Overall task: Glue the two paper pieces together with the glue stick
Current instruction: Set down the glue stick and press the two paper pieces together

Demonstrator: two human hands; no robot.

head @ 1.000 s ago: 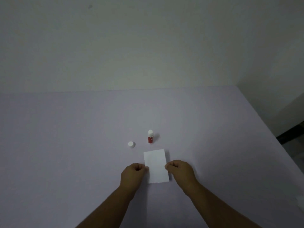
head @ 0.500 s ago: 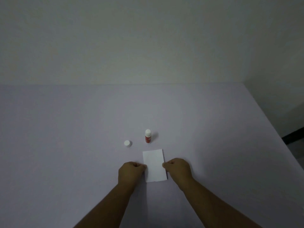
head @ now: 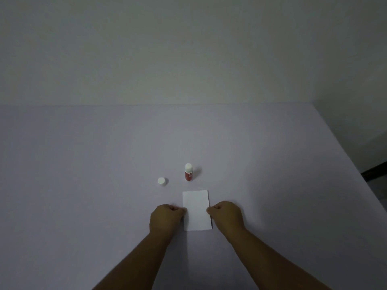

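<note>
A white paper rectangle (head: 196, 210) lies flat on the pale purple table (head: 83, 185); only one sheet shows, so I cannot tell whether a second lies under it. My left hand (head: 166, 219) is curled with its fingertips pinching the paper's left edge. My right hand (head: 227, 215) is curled the same way at the right edge. Just beyond the paper a red glue stick (head: 188, 172) stands upright with its white tip bare. Its white cap (head: 162, 181) sits apart to the left.
The table's right edge (head: 345, 155) runs diagonally, with dark floor beyond it. A plain wall (head: 188, 49) rises behind the table's far edge.
The view has swung slightly, so everything sits a little further left in frame. Both hands stay at the paper's side edges; the paper, glue stick and cap have not moved on the table.
</note>
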